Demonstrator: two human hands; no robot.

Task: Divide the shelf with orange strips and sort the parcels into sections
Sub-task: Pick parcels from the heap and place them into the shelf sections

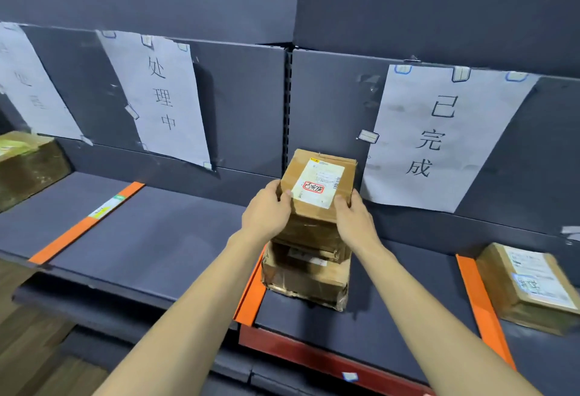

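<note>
A person is standing at a dark shelf (150, 239), both bare arms reaching forward. The left hand (266, 212) and the right hand (354, 223) are gripping 1 brown cardboard parcel (317, 195) from opposite sides, fingers curling over its top edges. The parcel is sitting straight ahead of the hands, centred between them, neither hand clearly nearer; its long axis is running away from the person toward the back wall. Its white label is carrying red-circled handwriting.

Directly beneath it, a second, more battered parcel (306, 276) is resting on the shelf, and the held parcel appears to be touching its top (whether its weight is resting there cannot be told).

An orange strip (251, 295) is lying just left of this stack, with another orange strip (483, 308) to the right, so the stack is sitting in the section between them. On the wall behind that section, a paper sign (439, 135) is hanging. A third strip (81, 226) is lying far left. Beyond the right strip, another parcel (530, 286) is lying flat. A box (28, 163) is sitting at the far left, under 2 more paper signs.

Nothing is blocking the hands.
</note>
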